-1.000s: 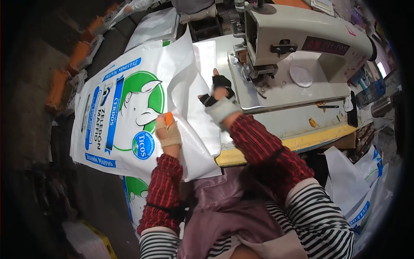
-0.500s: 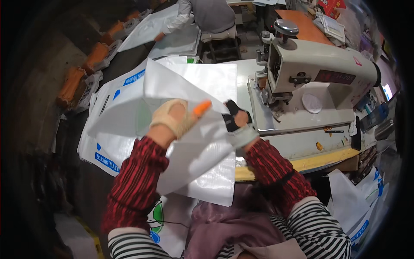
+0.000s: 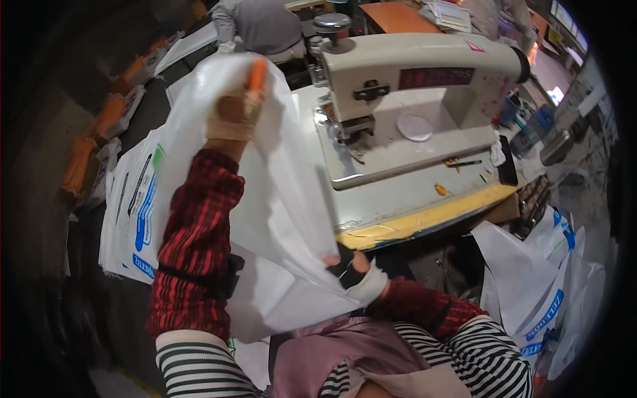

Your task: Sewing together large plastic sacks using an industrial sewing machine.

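A white woven sack (image 3: 279, 219) hangs stretched between my two hands, plain side up. My left hand (image 3: 233, 114), in a tan fingerless glove with an orange fingertip, is raised high and grips the sack's top edge. Close to my lap, my right hand (image 3: 352, 270), in a black and white glove, pinches the sack's lower edge. Under the lifted sack lies a stack of printed white sacks (image 3: 133, 205) with blue and green markings.
An off-white industrial sewing machine (image 3: 411, 86) stands on a table with a yellow front edge (image 3: 424, 219). A pen (image 3: 468, 163) lies on the table. More printed sacks (image 3: 537, 298) pile at my right. Another person (image 3: 265, 26) sits beyond the table.
My left hand has lifted the sack from the stack up high. My right hand drew back from the table toward my lap, holding the lower edge.
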The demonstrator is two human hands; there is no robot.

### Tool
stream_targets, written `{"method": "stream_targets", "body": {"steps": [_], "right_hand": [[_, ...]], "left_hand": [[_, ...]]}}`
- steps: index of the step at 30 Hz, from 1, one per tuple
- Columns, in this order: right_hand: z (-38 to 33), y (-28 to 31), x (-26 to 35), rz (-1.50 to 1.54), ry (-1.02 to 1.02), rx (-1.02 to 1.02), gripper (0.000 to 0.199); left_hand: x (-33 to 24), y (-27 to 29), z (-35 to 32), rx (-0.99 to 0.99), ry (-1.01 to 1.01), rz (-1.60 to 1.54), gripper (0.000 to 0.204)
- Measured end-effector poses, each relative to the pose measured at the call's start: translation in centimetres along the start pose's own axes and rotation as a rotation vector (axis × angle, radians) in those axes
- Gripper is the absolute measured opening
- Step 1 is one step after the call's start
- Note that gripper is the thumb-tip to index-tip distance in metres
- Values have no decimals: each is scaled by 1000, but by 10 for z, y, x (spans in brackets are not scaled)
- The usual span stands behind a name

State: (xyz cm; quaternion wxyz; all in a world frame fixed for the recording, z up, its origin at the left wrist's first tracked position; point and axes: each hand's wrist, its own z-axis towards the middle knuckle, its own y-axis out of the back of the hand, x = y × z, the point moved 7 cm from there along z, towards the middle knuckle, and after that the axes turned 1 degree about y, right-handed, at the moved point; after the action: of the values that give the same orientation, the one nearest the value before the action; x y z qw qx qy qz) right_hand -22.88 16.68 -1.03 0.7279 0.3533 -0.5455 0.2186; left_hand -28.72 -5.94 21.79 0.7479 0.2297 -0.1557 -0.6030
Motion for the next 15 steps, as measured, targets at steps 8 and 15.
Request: {"method": "stream_targets", "body": {"steps": [8,15], "right_hand": [[-120,53,-163,694,-772,83,41],[-70,69,-137,-243,-112,65,51]], "left_hand": [[-45,-178,-148,601,394,-559,27],[-56,-233,-141,918,23,-126,37]]}}
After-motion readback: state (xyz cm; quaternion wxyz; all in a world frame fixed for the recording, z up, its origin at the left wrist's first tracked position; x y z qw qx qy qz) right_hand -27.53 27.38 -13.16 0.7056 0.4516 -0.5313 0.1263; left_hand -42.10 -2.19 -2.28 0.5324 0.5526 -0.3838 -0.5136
